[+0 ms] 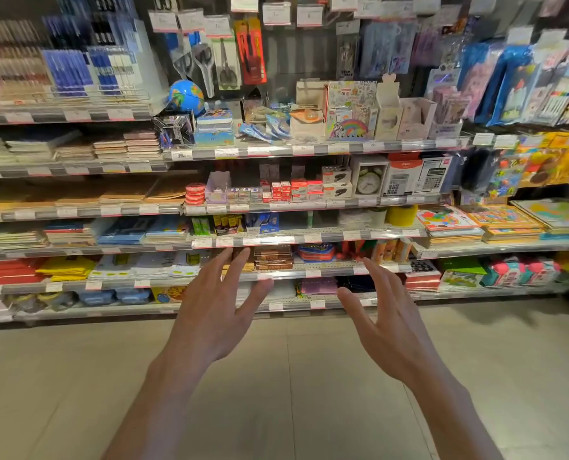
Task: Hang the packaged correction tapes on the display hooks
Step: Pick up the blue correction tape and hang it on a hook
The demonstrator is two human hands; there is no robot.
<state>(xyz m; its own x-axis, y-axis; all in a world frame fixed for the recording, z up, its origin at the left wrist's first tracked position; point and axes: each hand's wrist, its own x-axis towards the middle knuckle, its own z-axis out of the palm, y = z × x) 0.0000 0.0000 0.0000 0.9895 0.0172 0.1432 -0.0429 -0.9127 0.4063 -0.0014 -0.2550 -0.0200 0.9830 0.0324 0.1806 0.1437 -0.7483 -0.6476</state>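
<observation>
Bare and holding nothing, my left hand [210,313] and my right hand [386,323] reach forward side by side, fingers spread and loosely straight, apart from each other, over the pale tiled floor [276,376]. Beyond my fingertips run the stationery shelves [309,239], their rails lined with white price tags [225,241] too blurred to read; one tag higher up seems to start with "29". Blue-and-white carded packs [265,127] lie loose in a heap on the upper shelf, just left of a rainbow box [351,126] printed "Pony"; they may be the correction tapes, though I cannot tell for sure. Above them packaged scissors [225,63] hang on hooks beside a red pack [251,51]. A globe [185,96] sits to the left, boxed calculators [419,177] lower right.
</observation>
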